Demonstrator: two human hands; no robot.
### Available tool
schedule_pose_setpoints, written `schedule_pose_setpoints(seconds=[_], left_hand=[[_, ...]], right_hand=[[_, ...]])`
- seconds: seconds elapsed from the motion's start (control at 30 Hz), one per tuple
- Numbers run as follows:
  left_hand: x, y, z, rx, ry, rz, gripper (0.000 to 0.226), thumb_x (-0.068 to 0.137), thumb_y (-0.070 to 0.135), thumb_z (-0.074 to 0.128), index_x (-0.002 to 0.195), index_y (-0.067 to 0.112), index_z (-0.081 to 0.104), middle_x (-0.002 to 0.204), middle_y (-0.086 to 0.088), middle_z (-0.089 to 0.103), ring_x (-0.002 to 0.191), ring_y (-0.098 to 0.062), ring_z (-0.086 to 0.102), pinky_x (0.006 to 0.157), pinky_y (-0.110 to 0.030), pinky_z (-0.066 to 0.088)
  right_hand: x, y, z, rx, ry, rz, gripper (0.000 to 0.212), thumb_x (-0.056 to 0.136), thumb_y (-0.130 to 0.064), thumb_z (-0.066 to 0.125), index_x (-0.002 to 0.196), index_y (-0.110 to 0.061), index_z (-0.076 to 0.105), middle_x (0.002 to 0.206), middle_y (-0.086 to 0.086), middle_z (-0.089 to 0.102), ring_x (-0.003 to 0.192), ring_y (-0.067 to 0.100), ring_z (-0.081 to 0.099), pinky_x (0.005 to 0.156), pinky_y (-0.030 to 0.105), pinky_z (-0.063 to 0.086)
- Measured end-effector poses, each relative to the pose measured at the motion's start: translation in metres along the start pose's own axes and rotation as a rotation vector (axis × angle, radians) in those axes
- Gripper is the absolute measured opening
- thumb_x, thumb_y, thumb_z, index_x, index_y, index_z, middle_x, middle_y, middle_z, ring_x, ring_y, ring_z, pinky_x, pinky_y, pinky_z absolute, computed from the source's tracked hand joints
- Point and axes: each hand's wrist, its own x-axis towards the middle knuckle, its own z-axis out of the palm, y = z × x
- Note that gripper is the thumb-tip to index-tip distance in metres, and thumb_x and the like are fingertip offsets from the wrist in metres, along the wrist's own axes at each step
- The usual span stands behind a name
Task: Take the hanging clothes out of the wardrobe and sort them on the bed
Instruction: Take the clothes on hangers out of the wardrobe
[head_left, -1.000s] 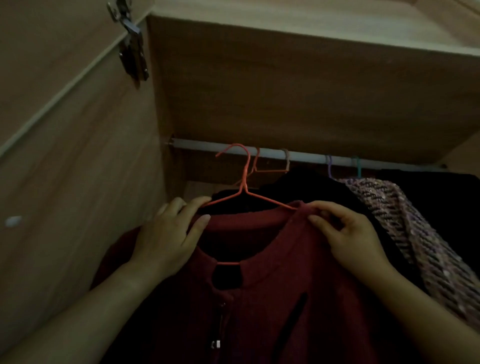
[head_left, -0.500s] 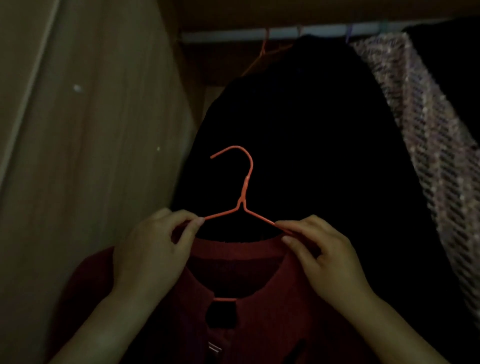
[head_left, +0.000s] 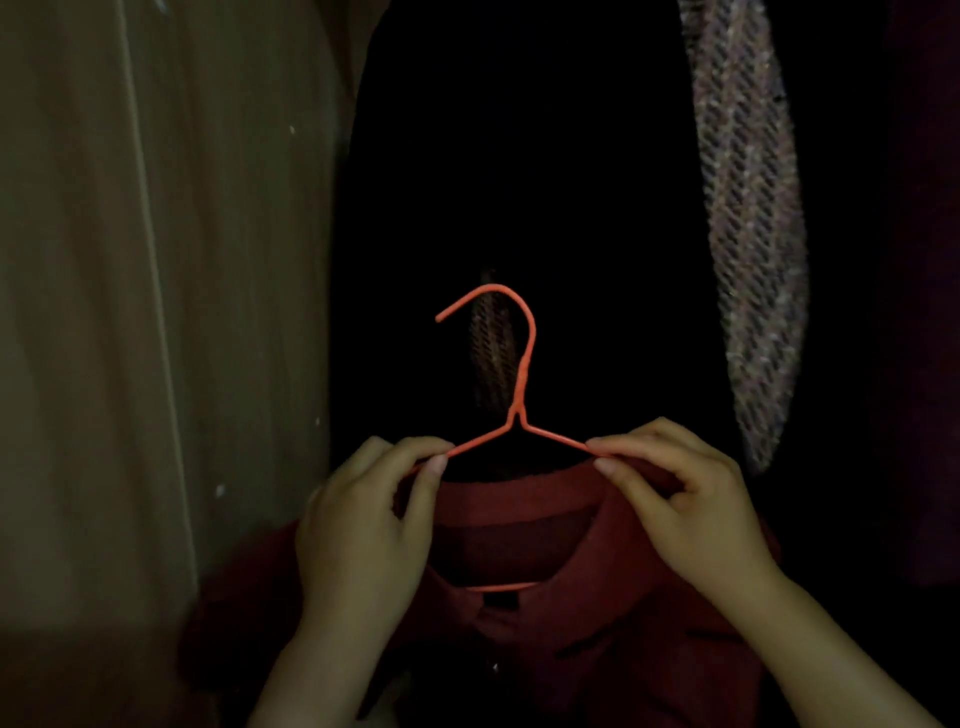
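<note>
One wardrobe panel (head_left: 156, 312) stands at left. The left hand (head_left: 363, 525) pinches one orange hanger (head_left: 511, 415) by its left shoulder; the right hand (head_left: 691, 504) pinches its right. One red top (head_left: 597, 613) hangs on it, before one black garment (head_left: 519, 156) and one tweed piece (head_left: 748, 234).

I see 2 hands pinching an orange wire hanger (head_left: 511, 415): left hand (head_left: 363, 540) on its left shoulder, right hand (head_left: 691, 514) on its right. A red garment (head_left: 597, 623) hangs from the hanger. Behind the hanger, dark clothes (head_left: 519, 156); upper right, a tweed garment (head_left: 748, 208); left, a wooden wardrobe panel (head_left: 156, 312).
</note>
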Motion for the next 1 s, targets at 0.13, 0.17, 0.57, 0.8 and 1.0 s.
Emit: schedule_pose_setpoints(seconds=[0.13, 0.17, 0.57, 0.8, 1.0], left_hand=[[-0.064, 0.022, -0.028, -0.089, -0.111, 0.024, 0.025, 0.087, 0.046, 0.043, 0.096, 0.037, 0.064, 0.081, 0.016, 0.056, 0.075, -0.004, 0.057, 0.065, -0.036, 0.049], [-0.079, 0.028, -0.036, -0.088, -0.137, 0.031, 0.025, 0.088, 0.046, 0.043, 0.096, 0.036, 0.065, 0.081, 0.015, 0.056, 0.076, -0.007, 0.058, 0.065, -0.038, 0.049], [-0.202, 0.125, -0.111, -0.182, -0.332, 0.081, 0.014, 0.089, 0.038, 0.052, 0.097, 0.037, 0.064, 0.079, 0.015, 0.054, 0.057, -0.005, 0.047, 0.058, -0.033, 0.044], [-0.303, 0.216, -0.134, -0.286, -0.53, 0.143, 0.017, 0.087, 0.036, 0.053, 0.095, 0.032, 0.068, 0.084, 0.011, 0.062, 0.078, -0.012, 0.06, 0.067, -0.043, 0.05], [-0.402, 0.308, -0.141, -0.53, -0.775, 0.174, 0.019, 0.086, 0.033, 0.054, 0.093, 0.027, 0.071, 0.09, 0.012, 0.065, 0.088, -0.008, 0.063, 0.078, -0.037, 0.05]], right_hand=[[-0.073, -0.05, -0.03, -0.036, 0.026, 0.132, 0.014, 0.079, -0.018, 0.068, 0.09, -0.025, 0.073, 0.083, -0.009, 0.065, 0.08, 0.005, 0.063, 0.076, 0.013, 0.044], [-0.089, -0.063, -0.037, -0.042, 0.025, 0.166, 0.013, 0.079, -0.017, 0.068, 0.089, -0.024, 0.073, 0.083, -0.009, 0.065, 0.081, 0.004, 0.063, 0.077, 0.012, 0.044], [-0.232, -0.193, -0.14, -0.16, 0.085, 0.383, 0.019, 0.08, -0.009, 0.071, 0.09, -0.025, 0.071, 0.084, -0.004, 0.065, 0.081, 0.003, 0.062, 0.076, 0.012, 0.042], [-0.359, -0.279, -0.235, -0.254, 0.198, 0.607, 0.015, 0.08, -0.011, 0.069, 0.091, -0.02, 0.073, 0.081, 0.0, 0.065, 0.077, 0.006, 0.063, 0.076, 0.016, 0.045], [-0.473, -0.366, -0.33, -0.403, 0.277, 0.788, 0.015, 0.079, -0.013, 0.069, 0.09, -0.024, 0.072, 0.082, -0.005, 0.066, 0.079, 0.003, 0.062, 0.077, 0.015, 0.044]])
